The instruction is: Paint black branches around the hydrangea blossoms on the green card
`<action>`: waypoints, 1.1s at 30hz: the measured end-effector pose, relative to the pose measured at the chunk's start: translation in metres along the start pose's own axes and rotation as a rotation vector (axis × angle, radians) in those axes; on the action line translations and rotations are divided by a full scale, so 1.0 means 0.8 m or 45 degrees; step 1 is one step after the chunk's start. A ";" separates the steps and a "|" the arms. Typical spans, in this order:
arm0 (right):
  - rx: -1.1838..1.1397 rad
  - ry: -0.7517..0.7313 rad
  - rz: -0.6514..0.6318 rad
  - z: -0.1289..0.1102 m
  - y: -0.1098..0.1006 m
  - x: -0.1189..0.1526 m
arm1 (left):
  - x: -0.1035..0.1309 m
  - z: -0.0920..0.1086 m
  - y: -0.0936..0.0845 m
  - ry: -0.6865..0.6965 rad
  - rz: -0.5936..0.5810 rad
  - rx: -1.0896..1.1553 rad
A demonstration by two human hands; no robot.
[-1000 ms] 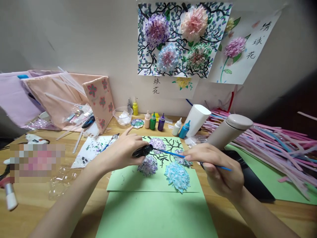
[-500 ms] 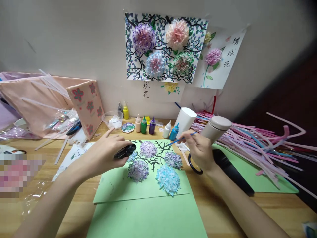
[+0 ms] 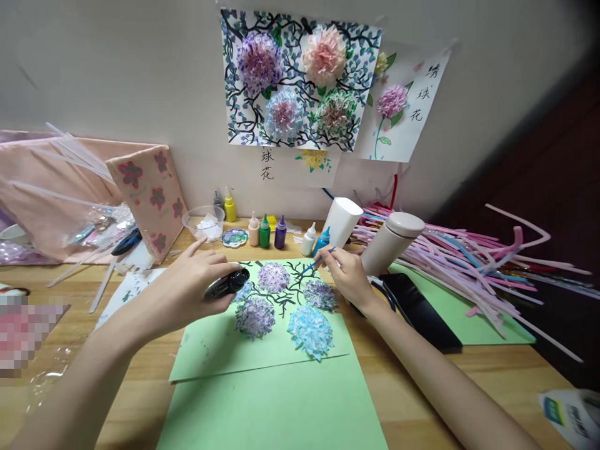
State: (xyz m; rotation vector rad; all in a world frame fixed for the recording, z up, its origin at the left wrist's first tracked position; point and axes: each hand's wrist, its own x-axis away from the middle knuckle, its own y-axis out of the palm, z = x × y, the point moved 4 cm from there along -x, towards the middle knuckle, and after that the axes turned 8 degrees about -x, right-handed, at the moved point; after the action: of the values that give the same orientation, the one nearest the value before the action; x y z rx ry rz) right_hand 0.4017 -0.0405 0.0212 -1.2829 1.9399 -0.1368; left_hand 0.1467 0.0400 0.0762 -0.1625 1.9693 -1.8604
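Note:
My left hand [image 3: 199, 275] is closed around a small black bottle [image 3: 228, 284], held tilted above the left part of the green paper [image 3: 197, 350]. Between the fingers of my right hand [image 3: 344, 272] is a thin blue paintbrush [image 3: 313, 265], its tip at the black painted branches [image 3: 295, 275] near the top right of the paper. Fluffy paper flowers sit on this sheet: a lilac flower [image 3: 274, 277], a purple-grey flower [image 3: 255, 317], a light blue flower [image 3: 310, 331] and others. My left hand partly covers one small blue flower.
Behind the paper stand paint bottles [image 3: 280, 232], a palette [image 3: 234, 237] and a clear bowl [image 3: 204, 224]. To the right are a tumbler [image 3: 394, 240], a black phone [image 3: 422, 312] and a heap of pipe cleaners [image 3: 450, 256]. A pink fabric box [image 3: 145, 200] stands left.
The view has shifted, so most things sit further left. My right hand has moved with the brush tip slightly left along the branches. My left hand keeps its grip on the black bottle.

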 end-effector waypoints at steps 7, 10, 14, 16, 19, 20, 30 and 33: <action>0.040 -0.028 -0.058 0.001 0.003 0.000 | 0.000 0.000 -0.002 0.007 -0.016 -0.035; 0.047 -0.036 -0.071 0.002 0.001 -0.001 | -0.001 0.000 -0.001 0.011 -0.024 -0.060; 0.032 -0.040 -0.024 0.003 -0.003 -0.001 | -0.001 -0.001 0.000 0.006 -0.047 -0.058; 0.031 -0.048 -0.004 0.003 -0.004 0.000 | -0.001 -0.001 -0.001 -0.001 -0.046 -0.039; 0.043 -0.071 -0.027 0.003 -0.002 0.000 | 0.000 -0.002 -0.001 -0.008 -0.046 -0.030; 0.047 -0.079 -0.040 0.003 -0.001 0.001 | 0.000 -0.002 0.000 -0.008 -0.052 -0.030; 0.097 -0.091 -0.118 0.004 0.004 0.001 | 0.002 -0.002 -0.001 -0.033 -0.056 -0.047; 0.093 -0.110 -0.120 0.001 0.003 0.001 | 0.001 -0.002 0.001 -0.033 -0.052 -0.060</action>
State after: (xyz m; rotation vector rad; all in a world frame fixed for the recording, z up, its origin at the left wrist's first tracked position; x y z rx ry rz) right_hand 0.4008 -0.0395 0.0193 -1.3110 1.7864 -0.1940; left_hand 0.1454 0.0412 0.0753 -0.2412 2.0072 -1.8289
